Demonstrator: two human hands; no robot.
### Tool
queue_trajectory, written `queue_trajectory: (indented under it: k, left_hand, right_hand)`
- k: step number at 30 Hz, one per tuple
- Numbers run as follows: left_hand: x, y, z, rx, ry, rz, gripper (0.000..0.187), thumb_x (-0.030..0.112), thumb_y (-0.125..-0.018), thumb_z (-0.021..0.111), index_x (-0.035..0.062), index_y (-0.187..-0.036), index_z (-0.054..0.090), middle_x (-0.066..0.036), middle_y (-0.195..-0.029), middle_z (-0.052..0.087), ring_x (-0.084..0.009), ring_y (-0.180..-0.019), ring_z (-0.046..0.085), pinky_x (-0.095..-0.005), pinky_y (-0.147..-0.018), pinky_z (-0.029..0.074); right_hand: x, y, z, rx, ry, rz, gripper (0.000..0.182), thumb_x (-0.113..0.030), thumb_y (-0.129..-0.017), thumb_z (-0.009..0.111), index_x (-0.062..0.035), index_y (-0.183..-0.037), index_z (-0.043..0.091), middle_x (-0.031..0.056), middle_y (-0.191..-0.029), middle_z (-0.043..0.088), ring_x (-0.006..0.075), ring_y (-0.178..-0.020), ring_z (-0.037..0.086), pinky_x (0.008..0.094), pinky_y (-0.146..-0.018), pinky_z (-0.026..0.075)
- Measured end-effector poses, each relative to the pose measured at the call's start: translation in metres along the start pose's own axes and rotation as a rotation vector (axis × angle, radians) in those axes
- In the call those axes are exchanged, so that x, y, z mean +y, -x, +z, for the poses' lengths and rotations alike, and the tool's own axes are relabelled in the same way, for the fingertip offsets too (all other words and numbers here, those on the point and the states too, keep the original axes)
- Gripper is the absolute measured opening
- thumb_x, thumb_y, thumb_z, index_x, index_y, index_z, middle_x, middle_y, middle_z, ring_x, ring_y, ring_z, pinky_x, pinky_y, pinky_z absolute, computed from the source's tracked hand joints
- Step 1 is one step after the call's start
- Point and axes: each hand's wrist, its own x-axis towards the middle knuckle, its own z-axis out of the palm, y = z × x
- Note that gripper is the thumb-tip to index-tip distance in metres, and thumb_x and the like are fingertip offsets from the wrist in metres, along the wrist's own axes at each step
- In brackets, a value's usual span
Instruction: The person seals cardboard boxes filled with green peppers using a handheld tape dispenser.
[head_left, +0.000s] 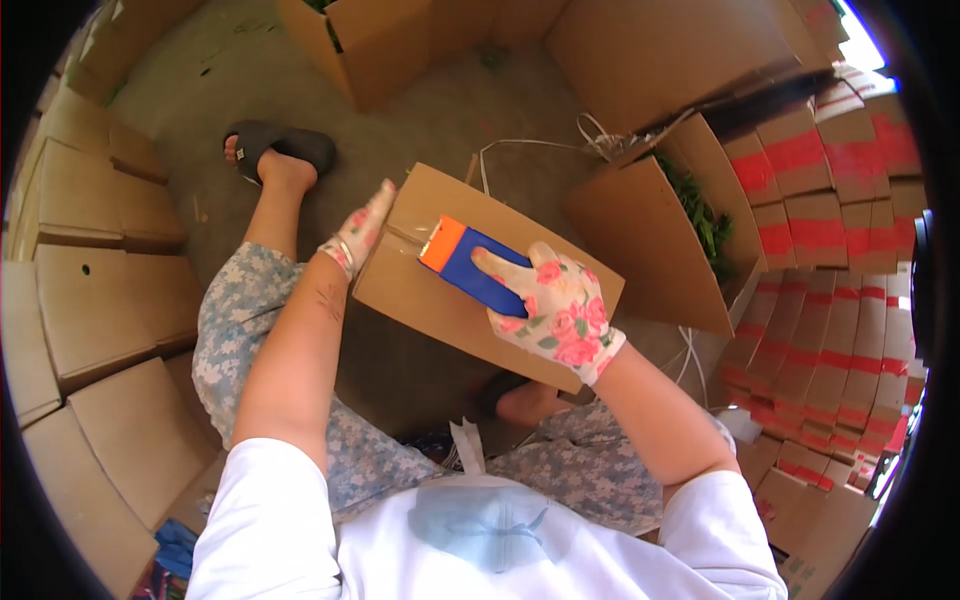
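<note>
A closed cardboard box lies tilted between my knees, its flat top facing up. My right hand, in a floral glove, grips a blue tape dispenser with an orange end, over the middle of the box top. The orange end points toward the box's left edge, where a strip of clear tape shows. My left hand, in a matching glove, rests flat against the left end of the box with its fingers extended and nothing held in them.
An open box with green leaves stands at the right, with white strapping near it. Boxes with red bands are stacked farther right. Plain cardboard boxes line the left side. More open cardboard stands ahead.
</note>
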Motion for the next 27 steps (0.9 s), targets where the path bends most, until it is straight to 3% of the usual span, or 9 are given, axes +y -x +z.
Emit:
queue_trajectory:
  k: [2, 7, 8, 12, 15, 18, 20, 25, 27]
  left_hand:
    - [0.012, 0.017, 0.003, -0.06, -0.022, -0.045, 0.059, 0.051, -0.1, 0.046, 0.0058, -0.138, 0.052, -0.008, -0.127, 0.062, -0.0165, -0.117, 0.057, -0.0332, -0.1, 0.046]
    - [0.015, 0.001, -0.001, 0.319, -0.674, 0.235, 0.058, 0.045, -0.103, 0.04, 0.003, -0.143, 0.045, -0.016, -0.141, 0.053, -0.0292, -0.135, 0.045, -0.033, -0.113, 0.033]
    - [0.048, 0.018, 0.028, 0.315, -0.816, 0.458, 0.056, 0.045, -0.103, 0.038, 0.0059, -0.143, 0.046, -0.017, -0.145, 0.048, -0.0328, -0.139, 0.04, -0.0337, -0.113, 0.032]
    - [0.114, -0.004, 0.095, -0.018, -0.985, 0.581, 0.055, 0.053, -0.102, 0.026, 0.0203, -0.133, 0.059, -0.004, -0.144, 0.052, -0.0249, -0.135, 0.045, -0.0521, -0.118, 0.018]
    - [0.116, -0.012, 0.102, -0.248, -1.104, 0.229, 0.063, 0.062, -0.099, 0.021, 0.0265, -0.117, 0.07, 0.003, -0.127, 0.066, -0.0173, -0.13, 0.05, -0.0545, -0.118, -0.001]
    - [0.127, -0.018, 0.098, -0.313, -1.162, 0.125, 0.067, 0.06, -0.102, 0.016, 0.0229, -0.131, 0.064, 0.004, -0.136, 0.06, -0.0153, -0.138, 0.042, -0.0481, -0.12, 0.008]
    - [0.134, -0.016, 0.107, -0.326, -0.766, -0.055, 0.071, 0.064, -0.099, 0.032, 0.0081, -0.129, 0.064, -0.007, -0.135, 0.061, -0.0193, -0.128, 0.053, -0.0285, -0.109, 0.036]
    - [0.164, -0.025, 0.152, -0.374, -1.279, -0.088, 0.074, 0.064, -0.097, 0.039, 0.0039, -0.134, 0.058, -0.009, -0.141, 0.056, -0.0192, -0.132, 0.049, -0.0316, -0.111, 0.034]
    - [0.162, -0.03, 0.169, -0.474, -1.166, -0.177, 0.076, 0.066, -0.096, 0.039, 0.0029, -0.136, 0.056, -0.009, -0.143, 0.054, -0.02, -0.133, 0.048, -0.0318, -0.112, 0.033]
  right_hand:
    - [-0.004, -0.001, -0.002, -0.063, -0.009, 0.017, 0.062, -0.03, -0.076, 0.061, -0.0286, -0.137, 0.054, 0.0187, -0.105, 0.058, 0.0367, -0.091, 0.064, 0.0467, -0.079, 0.052]
    - [0.007, 0.002, 0.008, 0.032, -0.035, -0.069, 0.06, -0.031, -0.077, 0.064, -0.0272, -0.136, 0.054, 0.0175, -0.104, 0.059, 0.0351, -0.092, 0.064, 0.0443, -0.076, 0.053]
    - [0.005, -0.001, 0.008, 0.053, -0.028, -0.087, 0.058, -0.03, -0.077, 0.064, -0.0279, -0.134, 0.056, 0.016, -0.1, 0.059, 0.0332, -0.089, 0.065, 0.0434, -0.074, 0.053]
    - [0.001, -0.003, 0.009, 0.061, -0.004, -0.108, 0.056, -0.03, -0.076, 0.065, -0.0277, -0.131, 0.059, 0.0147, -0.097, 0.059, 0.0309, -0.087, 0.065, 0.043, -0.073, 0.054]
    - [0.003, -0.008, 0.014, 0.079, -0.026, -0.144, 0.055, -0.031, -0.076, 0.066, -0.0288, -0.131, 0.058, 0.0152, -0.099, 0.059, 0.0317, -0.086, 0.065, 0.0431, -0.072, 0.054]
    - [0.004, -0.009, 0.011, 0.036, -0.056, -0.163, 0.052, -0.031, -0.077, 0.067, -0.0286, -0.128, 0.057, 0.0163, -0.1, 0.058, 0.0325, -0.086, 0.065, 0.0437, -0.074, 0.053]
    - [0.009, -0.007, 0.013, 0.084, -0.073, -0.181, 0.049, -0.03, -0.077, 0.067, -0.0273, -0.126, 0.058, 0.0169, -0.1, 0.058, 0.0329, -0.088, 0.066, 0.0435, -0.075, 0.052]
    - [0.029, -0.003, 0.014, 0.134, -0.153, -0.208, 0.044, -0.03, -0.079, 0.067, -0.0233, -0.122, 0.06, 0.0164, -0.1, 0.06, 0.0326, -0.091, 0.065, 0.0429, -0.078, 0.052]
    - [0.031, -0.004, 0.019, 0.145, -0.143, -0.195, 0.044, -0.03, -0.079, 0.067, -0.023, -0.122, 0.061, 0.0164, -0.101, 0.06, 0.0325, -0.092, 0.065, 0.0433, -0.078, 0.052]
